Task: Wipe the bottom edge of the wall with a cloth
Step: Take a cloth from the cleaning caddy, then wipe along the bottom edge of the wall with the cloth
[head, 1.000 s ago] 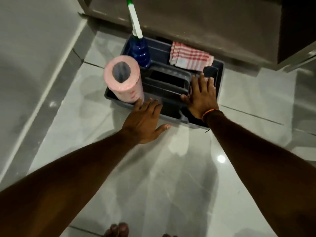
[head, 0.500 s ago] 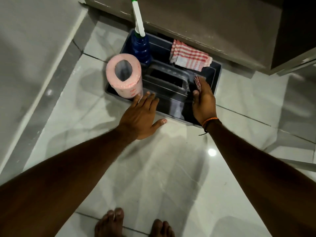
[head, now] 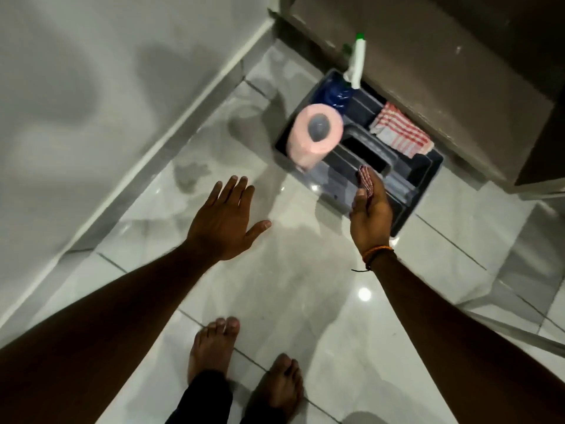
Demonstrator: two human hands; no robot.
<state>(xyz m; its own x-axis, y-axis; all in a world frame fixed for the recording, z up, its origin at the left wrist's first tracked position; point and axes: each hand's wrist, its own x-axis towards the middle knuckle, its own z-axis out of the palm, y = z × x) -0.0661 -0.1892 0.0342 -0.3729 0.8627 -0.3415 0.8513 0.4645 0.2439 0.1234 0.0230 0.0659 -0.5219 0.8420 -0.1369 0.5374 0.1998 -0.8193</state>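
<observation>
Step in hand, by judgement: taking a cloth from the caddy (head: 428,169) and carrying it to the wall base.

Right hand (head: 370,215): grip closed flat, thumb pressing a folded red-striped cloth (head: 365,180) against the fingers, held over the caddy's near compartment. Left hand (head: 224,223): open, fingers spread, empty, above the floor (head: 305,286).

Procedure: secure the cloth fully in the palm before moving off; thumb pinch alone risks a drop. Carry left to the skirting strip (head: 171,154) at the foot of the wall (head: 91,87); press flat and draw along its length.

Surroundings: second striped cloth (head: 400,131) in the far compartment; pink paper roll (head: 312,134) upright at the caddy's left end; blue spray bottle (head: 336,94) behind it. Bare feet (head: 214,347) below. Path to the skirting unobstructed; glossy tiles possibly slippery.
</observation>
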